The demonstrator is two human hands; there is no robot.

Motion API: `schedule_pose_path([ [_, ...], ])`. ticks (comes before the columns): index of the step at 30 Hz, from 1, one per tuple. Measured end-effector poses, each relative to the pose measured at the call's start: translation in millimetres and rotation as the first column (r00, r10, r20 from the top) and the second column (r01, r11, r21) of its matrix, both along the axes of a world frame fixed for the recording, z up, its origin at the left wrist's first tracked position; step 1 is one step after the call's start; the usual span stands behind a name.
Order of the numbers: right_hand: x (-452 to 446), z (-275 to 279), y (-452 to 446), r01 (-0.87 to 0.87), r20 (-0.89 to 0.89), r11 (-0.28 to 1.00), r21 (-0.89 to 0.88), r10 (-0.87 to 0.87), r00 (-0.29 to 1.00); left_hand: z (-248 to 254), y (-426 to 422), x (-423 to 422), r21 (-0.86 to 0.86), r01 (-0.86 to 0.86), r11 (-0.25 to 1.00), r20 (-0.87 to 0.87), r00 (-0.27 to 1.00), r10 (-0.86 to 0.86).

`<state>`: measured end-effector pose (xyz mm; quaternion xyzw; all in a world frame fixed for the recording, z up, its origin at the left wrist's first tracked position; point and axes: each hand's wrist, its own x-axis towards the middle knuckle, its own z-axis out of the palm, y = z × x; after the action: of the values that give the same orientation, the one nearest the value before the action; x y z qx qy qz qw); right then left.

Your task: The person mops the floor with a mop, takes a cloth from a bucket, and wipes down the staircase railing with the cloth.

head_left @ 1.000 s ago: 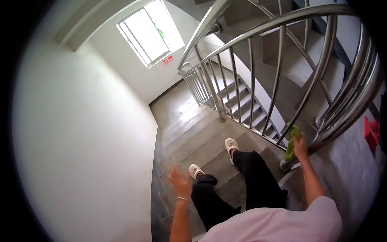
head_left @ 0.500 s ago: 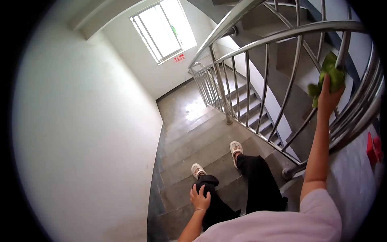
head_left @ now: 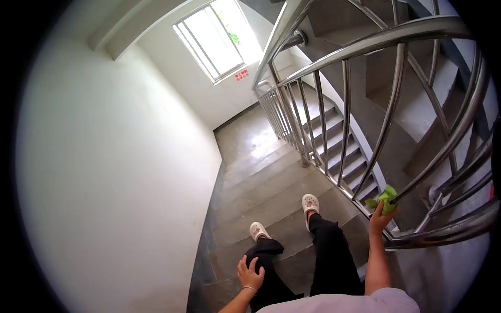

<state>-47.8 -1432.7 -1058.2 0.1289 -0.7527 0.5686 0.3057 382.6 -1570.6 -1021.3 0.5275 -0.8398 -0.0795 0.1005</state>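
Observation:
In the head view, my right hand [head_left: 381,221] is closed on a green cloth [head_left: 387,198]. That cloth is wrapped against the lower part of a curved metal baluster [head_left: 432,163], close to the railing's bottom bar. Farther left, my left hand [head_left: 250,272] lies with its fingers apart on the left knee of my black trousers [head_left: 267,247]. Nothing is held in it. Above the cloth runs the shiny metal handrail [head_left: 365,49] that the balusters meet.
Concrete steps [head_left: 266,182] go down ahead of my feet in pale clogs [head_left: 310,203] to a landing [head_left: 240,133]. A white wall [head_left: 115,172] rises on the left. Beyond the landing is a window [head_left: 211,41] with a red-lettered sign [head_left: 241,75] below it.
My right hand has slid down the baluster with the green cloth, from near the handrail to the lower end. My left hand stays on the knee. The view has shifted slightly.

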Motion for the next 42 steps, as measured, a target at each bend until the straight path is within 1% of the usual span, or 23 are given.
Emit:
schedule_pose_path([
  [2,7.0,-33.4,5.0,-0.044,0.111,0.992,0.117,0.031,0.993,-0.1,-1.2,1.6,0.024,0.001,1.0,0.012,1.0,-0.001],
  [4,5.4,-56.4,7.2,-0.066,0.145,0.991,0.112,0.049,0.988,2.0,-1.5,-0.9,0.028,-0.006,1.0,0.015,1.0,0.005],
  [5,5.8,-59.4,7.7,-0.085,0.169,0.99,0.112,0.065,0.983,3.3,-0.5,-1.3,0.036,-0.01,0.999,0.009,1.0,0.009],
  [7,6.0,-62.4,9.8,-0.09,0.17,0.991,0.099,0.072,0.983,0.9,-1.4,0.4,0.035,-0.012,0.999,0.001,1.0,0.012],
  [9,2.5,-59.5,13.2,-0.048,0.056,0.952,0.302,0.032,0.998,0.5,0.1,-0.5,0.035,-0.008,0.999,-0.021,1.0,0.009],
  [10,1.5,-56.7,15.3,-0.045,0.046,0.952,0.304,0.032,0.998,1.2,1.0,-1.2,0.037,-0.014,0.999,-0.022,1.0,0.015],
  [12,4.3,-45.2,14.6,-0.119,0.229,0.985,0.126,0.088,0.969,1.3,1.3,-0.1,0.034,-0.016,0.999,-0.032,0.999,0.017],
  [13,5.1,-38.3,16.2,-0.116,0.221,0.985,0.125,0.087,0.971,0.3,1.2,1.6,0.03,-0.017,0.999,-0.037,0.999,0.018],
  [15,5.7,-2.8,20.3,-0.172,0.216,0.974,0.144,0.139,0.966,-2.0,1.7,4.9,0.024,-0.019,1.0,-0.047,0.999,0.02],
  [16,5.1,18.9,19.6,-0.171,0.211,0.975,0.143,0.139,0.968,-2.9,1.9,6.7,0.028,-0.026,0.999,-0.053,0.998,0.027],
  [18,-2.2,70.2,15.4,-0.185,0.152,0.983,-0.014,0.185,0.971,-5.4,1.4,10.1,0.034,-0.029,0.999,-0.062,0.998,0.031],
  [20,-19.3,117.1,9.6,-0.09,-0.033,0.996,-0.03,0.089,0.996,-9.8,0.2,12.3,0.01,-0.014,1.0,-0.102,0.995,0.015],
  [22,-30.9,183.0,7.8,0.003,-0.17,1.0,-0.012,-0.005,0.985,-6.3,1.4,10.2,0.021,-0.016,1.0,-0.101,0.995,0.018],
  [24,-27.8,261.8,4.7,-0.054,-0.193,0.996,-0.074,0.038,0.98,-4.2,1.2,8.3,0.029,-0.021,0.999,-0.095,0.995,0.023],
  [26,-35.8,316.2,7.2,-0.092,-0.192,0.991,-0.098,0.072,0.979,-3.9,1.5,6.9,0.049,-0.035,0.998,-0.087,0.995,0.039],
  [28,-31.1,366.8,6.4,-0.152,-0.262,0.982,-0.11,0.119,0.958,-3.6,1.6,5.6,0.054,-0.038,0.998,-0.095,0.995,0.043],
  [30,-41.7,393.6,10.0,-0.153,-0.364,0.987,-0.056,0.122,0.923,-5.7,1.8,6.1,0.06,-0.043,0.997,-0.1,0.994,0.049],
  [31,-46.0,407.1,9.3,-0.153,-0.364,0.987,-0.055,0.123,0.923,-7.8,1.7,6.7,0.048,-0.038,0.998,-0.101,0.994,0.042],
  [33,-50.6,429.8,4.1,-0.023,-0.529,0.998,-0.06,-0.012,0.848,-7.7,0.9,9.5,0.033,-0.032,0.999,-0.094,0.995,0.035],
  [34,-50.0,438.1,1.8,-0.021,-0.523,0.998,-0.063,-0.015,0.852,-6.7,0.8,9.6,0.037,-0.029,0.999,-0.089,0.995,0.032],
  [36,-47.5,449.1,-2.2,0.125,-0.453,0.991,-0.044,-0.131,0.882,-6.2,0.1,10.1,0.036,-0.023,0.999,-0.081,0.996,0.026],
  [39,-48.8,446.0,-1.9,0.135,-0.399,0.989,-0.058,-0.147,0.905,-8.0,-0.5,8.0,0.022,-0.011,1.0,-0.086,0.996,0.013],
  [42,-46.5,439.9,-0.1,0.114,-0.368,0.992,-0.05,-0.124,0.922,-6.2,1.2,7.2,0.066,-0.028,0.997,-0.093,0.995,0.034],
])
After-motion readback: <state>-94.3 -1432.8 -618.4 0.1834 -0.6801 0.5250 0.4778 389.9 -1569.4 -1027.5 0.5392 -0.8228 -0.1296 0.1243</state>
